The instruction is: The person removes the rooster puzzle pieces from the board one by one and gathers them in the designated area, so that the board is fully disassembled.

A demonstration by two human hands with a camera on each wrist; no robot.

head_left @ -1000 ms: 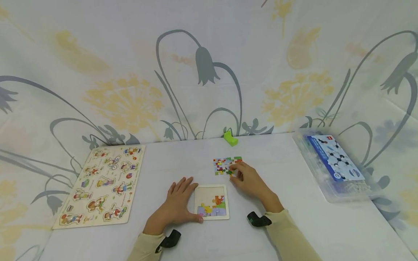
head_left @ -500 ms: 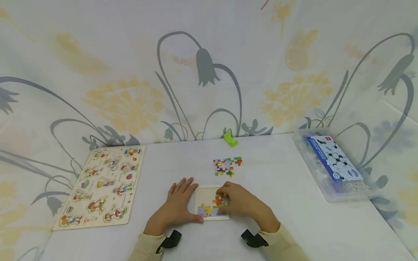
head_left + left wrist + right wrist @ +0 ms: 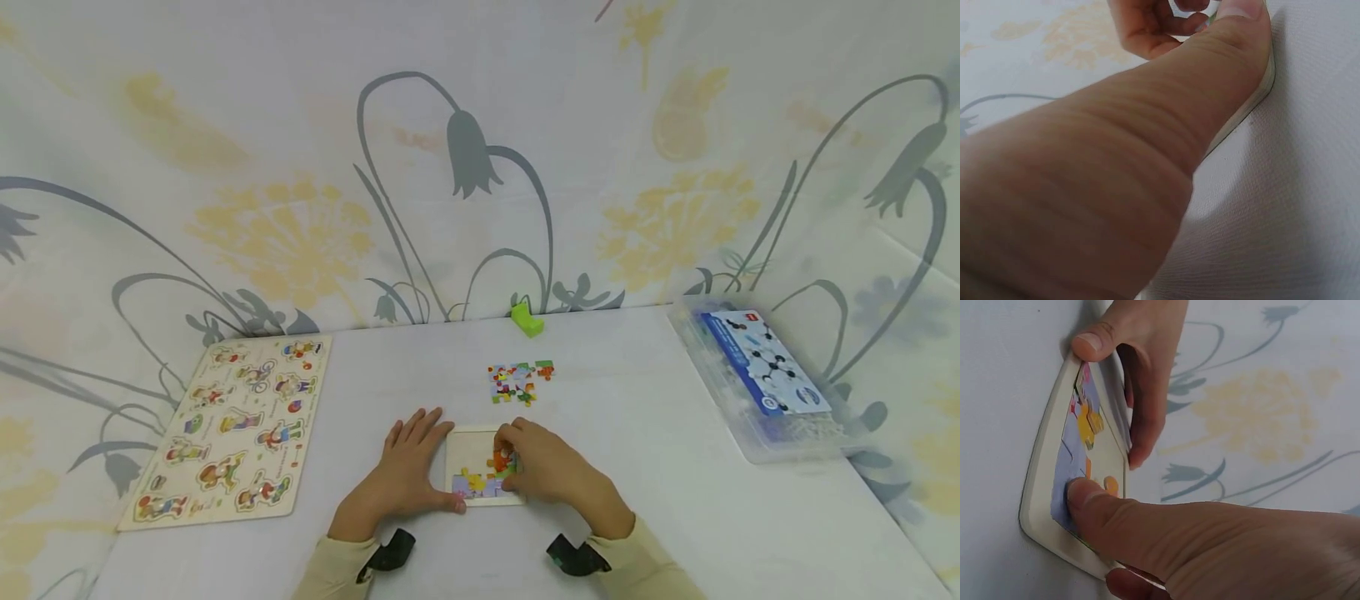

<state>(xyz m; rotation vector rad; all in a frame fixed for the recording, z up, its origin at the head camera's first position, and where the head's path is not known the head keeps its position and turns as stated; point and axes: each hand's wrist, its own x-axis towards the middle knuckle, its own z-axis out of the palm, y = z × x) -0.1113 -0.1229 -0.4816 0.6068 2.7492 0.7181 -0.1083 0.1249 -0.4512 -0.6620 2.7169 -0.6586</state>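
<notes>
A small wooden puzzle tray point(image 3: 462, 432) lies flat in front of me, with several jigsaw pieces point(image 3: 474, 485) in its lower part. My left hand point(image 3: 408, 467) rests spread at the tray's left side. Its thumb point(image 3: 1090, 342) touches the near left corner in the right wrist view. Over the tray's right side my right hand point(image 3: 551, 462) pinches a jigsaw piece with bent fingers, mostly hiding it. The right thumb point(image 3: 1085, 492) is down at the lavender pieces point(image 3: 1067, 465). Beyond the tray lies a group of loose jigsaw pieces point(image 3: 512, 383).
A wooden board with picture pieces point(image 3: 232, 429) lies at the left. At the right stands a clear plastic case point(image 3: 727, 400) with a blue and white label. A green block point(image 3: 527, 320) sits near the back edge of the white table point(image 3: 637, 383).
My right hand has come from the loose pieces to the tray's right side, then shifted slightly there. The left hand has stayed in place.
</notes>
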